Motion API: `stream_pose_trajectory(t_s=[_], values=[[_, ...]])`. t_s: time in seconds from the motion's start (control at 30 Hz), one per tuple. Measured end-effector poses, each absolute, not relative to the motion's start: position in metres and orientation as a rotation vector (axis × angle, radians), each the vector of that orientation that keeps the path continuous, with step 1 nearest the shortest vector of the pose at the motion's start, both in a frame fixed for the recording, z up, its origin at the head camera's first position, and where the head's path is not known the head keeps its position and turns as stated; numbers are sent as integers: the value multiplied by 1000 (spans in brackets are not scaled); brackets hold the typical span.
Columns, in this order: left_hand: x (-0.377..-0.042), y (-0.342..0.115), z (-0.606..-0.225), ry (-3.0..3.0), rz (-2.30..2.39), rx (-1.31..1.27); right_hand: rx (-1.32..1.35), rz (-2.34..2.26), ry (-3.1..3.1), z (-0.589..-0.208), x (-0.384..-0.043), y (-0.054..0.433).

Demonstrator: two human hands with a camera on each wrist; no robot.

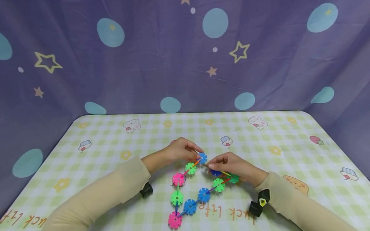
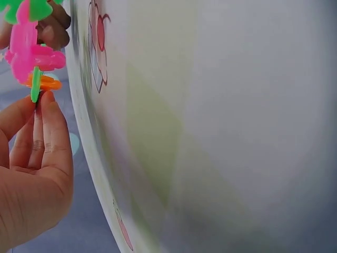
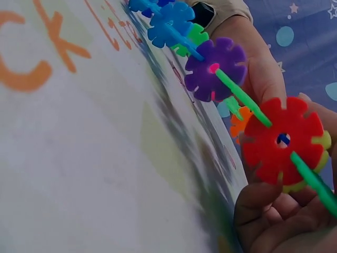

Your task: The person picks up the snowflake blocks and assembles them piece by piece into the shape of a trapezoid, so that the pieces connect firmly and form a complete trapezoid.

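A chain of notched plastic interlocking discs bends into an almost closed loop between my hands. My left hand (image 1: 181, 150) pinches a blue disc (image 1: 202, 158) at the far end, beside a green disc (image 1: 190, 168). My right hand (image 1: 231, 165) grips the other end of the chain near a dark blue disc (image 1: 216, 172), its fingertips close to the blue disc. In the right wrist view, a red disc (image 3: 266, 139) stands in front of the right fingers, with a purple disc (image 3: 224, 63) behind it. The near corner of the loop is a pink disc (image 1: 174, 220).
A checked tablecloth (image 1: 106, 142) with printed cartoons and lettering covers the table. Behind it hangs a purple curtain (image 1: 158, 62) with stars and blue ovals. Black wrist cameras sit beneath the left sleeve (image 1: 123, 182) and right sleeve (image 1: 298, 196).
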State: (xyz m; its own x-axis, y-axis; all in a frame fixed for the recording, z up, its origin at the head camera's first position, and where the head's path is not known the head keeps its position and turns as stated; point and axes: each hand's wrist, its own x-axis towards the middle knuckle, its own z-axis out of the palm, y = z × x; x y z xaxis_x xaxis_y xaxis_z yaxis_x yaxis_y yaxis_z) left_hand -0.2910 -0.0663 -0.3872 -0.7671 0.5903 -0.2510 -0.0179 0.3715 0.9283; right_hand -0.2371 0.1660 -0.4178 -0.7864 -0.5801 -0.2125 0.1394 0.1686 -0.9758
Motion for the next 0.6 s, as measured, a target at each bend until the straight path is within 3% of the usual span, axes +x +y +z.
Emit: stream_pose_trajectory(t_s=[0.6], values=[[-290, -68, -384, 2072, 1366, 517, -319, -1683, 1955, -417, -235, 166]])
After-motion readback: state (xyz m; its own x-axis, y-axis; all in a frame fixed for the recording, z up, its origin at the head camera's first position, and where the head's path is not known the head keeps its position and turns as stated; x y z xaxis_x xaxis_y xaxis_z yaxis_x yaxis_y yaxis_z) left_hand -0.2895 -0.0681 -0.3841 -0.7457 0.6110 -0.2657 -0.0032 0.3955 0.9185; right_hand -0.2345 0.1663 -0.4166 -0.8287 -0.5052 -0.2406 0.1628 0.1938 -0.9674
